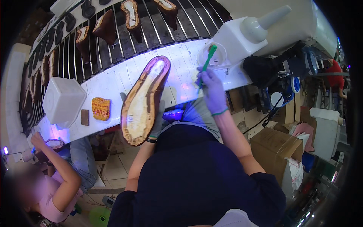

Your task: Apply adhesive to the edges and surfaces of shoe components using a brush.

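Note:
My left hand [157,123], in a thin glove, is mostly hidden behind a brown shoe upper on a last [141,102]. It grips the upper from beneath, with the bottom turned up and showing a pale centre and a folded-in leather margin. My right hand [214,92], gloved too, is closed around a slim green brush [209,58]. The brush's upper end is over a small clear cup [222,56] beside a white squeeze bottle [244,36].
Several lasted uppers [131,17] lie bottom up on a metal-bar rack [151,26] beyond the white bench [109,77]. On its left are a white plastic container [63,101], a small brown block [85,117] and a yellow packet [101,109]. A co-worker [56,193] sits at left; cardboard boxes [270,145] stand right.

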`<state>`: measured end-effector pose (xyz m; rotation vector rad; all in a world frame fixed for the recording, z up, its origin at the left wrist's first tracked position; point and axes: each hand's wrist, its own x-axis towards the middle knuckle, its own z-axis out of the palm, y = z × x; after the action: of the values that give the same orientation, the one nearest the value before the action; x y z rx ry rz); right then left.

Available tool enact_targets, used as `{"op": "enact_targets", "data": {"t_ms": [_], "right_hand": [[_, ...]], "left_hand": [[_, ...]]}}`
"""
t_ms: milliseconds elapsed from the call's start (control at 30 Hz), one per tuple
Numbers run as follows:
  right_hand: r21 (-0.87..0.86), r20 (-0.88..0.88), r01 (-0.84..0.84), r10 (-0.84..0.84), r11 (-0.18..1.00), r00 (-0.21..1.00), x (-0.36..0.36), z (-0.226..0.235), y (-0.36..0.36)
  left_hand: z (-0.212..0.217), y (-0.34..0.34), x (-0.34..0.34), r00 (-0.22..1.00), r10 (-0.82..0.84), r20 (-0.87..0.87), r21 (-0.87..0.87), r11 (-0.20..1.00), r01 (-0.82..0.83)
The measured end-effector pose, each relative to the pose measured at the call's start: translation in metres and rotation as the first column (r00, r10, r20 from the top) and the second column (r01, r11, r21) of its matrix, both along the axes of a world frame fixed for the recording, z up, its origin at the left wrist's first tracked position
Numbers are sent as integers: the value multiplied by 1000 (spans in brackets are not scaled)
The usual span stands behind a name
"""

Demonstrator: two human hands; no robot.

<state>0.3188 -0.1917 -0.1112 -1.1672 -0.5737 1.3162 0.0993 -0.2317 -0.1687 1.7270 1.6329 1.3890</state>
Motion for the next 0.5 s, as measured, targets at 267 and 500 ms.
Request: {"op": "enact_targets", "data": {"t_ms": [267, 500], "right_hand": [[38, 919, -5, -33, 999, 393, 98, 48, 3], [-201, 947, 146, 230, 969, -226, 78, 54, 20]], "left_hand": [[-13, -28, -16, 906, -159, 391, -134, 965, 227], [-28, -21, -17, 715, -165, 680, -188, 903, 387]]}}
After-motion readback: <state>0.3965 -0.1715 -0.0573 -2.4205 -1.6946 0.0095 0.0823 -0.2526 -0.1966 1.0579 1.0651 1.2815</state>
